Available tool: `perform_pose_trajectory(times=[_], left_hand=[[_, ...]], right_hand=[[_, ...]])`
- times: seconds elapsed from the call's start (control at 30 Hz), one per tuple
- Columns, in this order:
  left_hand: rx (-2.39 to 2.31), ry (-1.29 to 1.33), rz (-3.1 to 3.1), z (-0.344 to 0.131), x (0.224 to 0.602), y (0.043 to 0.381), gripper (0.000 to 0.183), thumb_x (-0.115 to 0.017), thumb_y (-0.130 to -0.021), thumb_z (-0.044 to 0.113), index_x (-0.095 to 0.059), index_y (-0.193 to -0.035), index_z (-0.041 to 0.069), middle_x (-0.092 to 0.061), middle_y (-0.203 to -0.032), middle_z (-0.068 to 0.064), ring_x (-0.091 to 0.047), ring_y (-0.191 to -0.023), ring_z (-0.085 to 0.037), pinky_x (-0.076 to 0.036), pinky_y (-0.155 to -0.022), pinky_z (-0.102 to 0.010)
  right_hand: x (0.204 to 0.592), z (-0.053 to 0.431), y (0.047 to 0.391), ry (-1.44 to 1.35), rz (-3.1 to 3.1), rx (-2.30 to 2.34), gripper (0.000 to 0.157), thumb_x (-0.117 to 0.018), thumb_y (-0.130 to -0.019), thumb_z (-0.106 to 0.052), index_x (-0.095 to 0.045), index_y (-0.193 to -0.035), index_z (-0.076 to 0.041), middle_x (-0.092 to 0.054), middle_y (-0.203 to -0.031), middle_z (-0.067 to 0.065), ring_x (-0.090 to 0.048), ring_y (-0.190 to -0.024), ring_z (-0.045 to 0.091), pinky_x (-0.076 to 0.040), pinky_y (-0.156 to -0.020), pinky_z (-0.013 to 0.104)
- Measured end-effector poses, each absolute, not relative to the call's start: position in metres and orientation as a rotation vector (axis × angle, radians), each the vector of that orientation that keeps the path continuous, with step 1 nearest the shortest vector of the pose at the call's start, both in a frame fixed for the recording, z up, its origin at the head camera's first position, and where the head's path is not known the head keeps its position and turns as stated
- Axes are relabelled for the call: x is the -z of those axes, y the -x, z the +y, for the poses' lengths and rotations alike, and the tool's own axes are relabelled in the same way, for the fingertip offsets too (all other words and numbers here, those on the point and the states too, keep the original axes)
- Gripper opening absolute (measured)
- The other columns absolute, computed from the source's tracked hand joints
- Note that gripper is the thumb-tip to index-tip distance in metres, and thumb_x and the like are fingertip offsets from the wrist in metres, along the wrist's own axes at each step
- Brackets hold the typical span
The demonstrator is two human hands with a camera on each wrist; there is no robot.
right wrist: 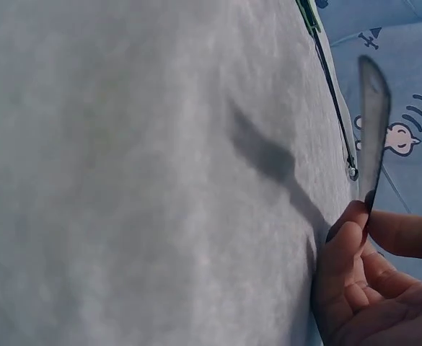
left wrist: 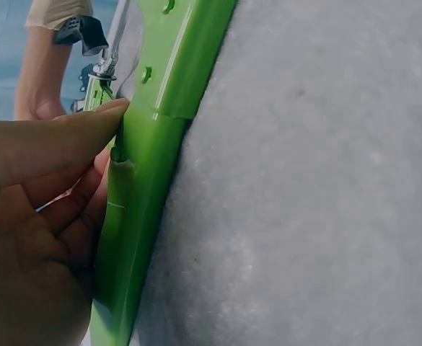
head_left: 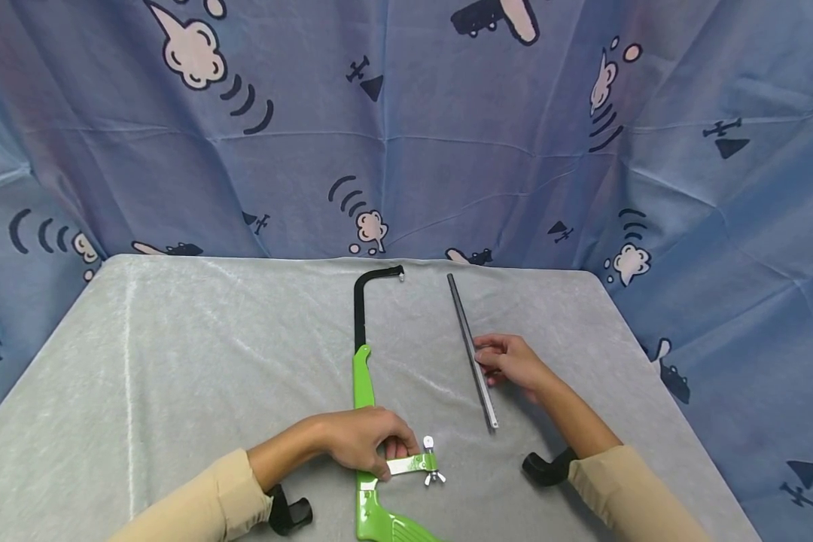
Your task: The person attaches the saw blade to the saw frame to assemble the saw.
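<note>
A hacksaw frame with a green body (head_left: 362,380) and a black bent front arm (head_left: 360,312) lies lengthwise on the table. My left hand (head_left: 369,440) grips the green body near the handle, its thumb and fingers pinching the frame's edge in the left wrist view. Beside those fingers, a short green arm carries a metal blade holder with a wing nut (head_left: 435,477). To the right, my right hand (head_left: 511,363) pinches a grey hacksaw blade (head_left: 461,310) around its middle, between thumb and fingers. Part of the blade (right wrist: 374,122) rises past the fingertips in the right wrist view, casting a shadow on the cloth.
Light grey cloth covers the table (head_left: 230,354). A blue patterned curtain (head_left: 447,173) hangs behind the table and along its sides. Black wrist mounts (head_left: 545,468) stick out from both wrists, close over the cloth.
</note>
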State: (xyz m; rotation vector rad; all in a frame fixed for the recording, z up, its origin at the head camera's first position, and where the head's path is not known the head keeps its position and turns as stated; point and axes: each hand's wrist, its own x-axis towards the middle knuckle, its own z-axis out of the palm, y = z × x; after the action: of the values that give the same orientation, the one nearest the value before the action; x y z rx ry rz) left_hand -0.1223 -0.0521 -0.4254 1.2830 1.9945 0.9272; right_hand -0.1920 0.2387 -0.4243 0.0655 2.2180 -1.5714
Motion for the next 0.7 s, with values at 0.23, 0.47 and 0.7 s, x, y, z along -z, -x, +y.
perform_pose_trajectory(times=[0.23,0.47,0.7], left_hand=[[-0.938,-1.268,1.977,-0.052,0.425,0.123,0.037,-0.075,-0.069,0.0,-0.065,-0.103,0.01,-0.058,-0.083,0.009,-0.054,-0.076,-0.001,-0.046,-0.071,-0.015],[-0.931,-1.267,1.986,-0.051,0.427,0.124,0.036,-0.075,-0.069,0.001,-0.065,-0.102,0.012,-0.057,-0.081,0.01,-0.055,-0.075,-0.001,-0.045,-0.071,-0.015],[-0.925,-1.275,1.988,-0.051,0.427,0.124,0.036,-0.075,-0.069,0.001,-0.065,-0.102,0.012,-0.057,-0.081,0.009,-0.055,-0.075,-0.001,-0.045,-0.07,-0.015]], right_hand=[[0.425,0.233,0.19,-0.034,2.153,1.634,0.043,-0.055,-0.089,-0.007,-0.043,-0.127,0.008,-0.058,-0.085,0.005,-0.055,-0.069,0.012,-0.049,-0.058,0.027],[0.427,0.225,0.189,0.019,2.114,1.672,0.043,-0.055,-0.089,-0.007,-0.042,-0.128,0.009,-0.058,-0.087,0.005,-0.054,-0.069,0.011,-0.048,-0.058,0.025],[0.426,0.218,0.186,0.054,2.109,1.671,0.044,-0.055,-0.09,-0.007,-0.042,-0.128,0.009,-0.058,-0.088,0.005,-0.054,-0.069,0.011,-0.048,-0.058,0.025]])
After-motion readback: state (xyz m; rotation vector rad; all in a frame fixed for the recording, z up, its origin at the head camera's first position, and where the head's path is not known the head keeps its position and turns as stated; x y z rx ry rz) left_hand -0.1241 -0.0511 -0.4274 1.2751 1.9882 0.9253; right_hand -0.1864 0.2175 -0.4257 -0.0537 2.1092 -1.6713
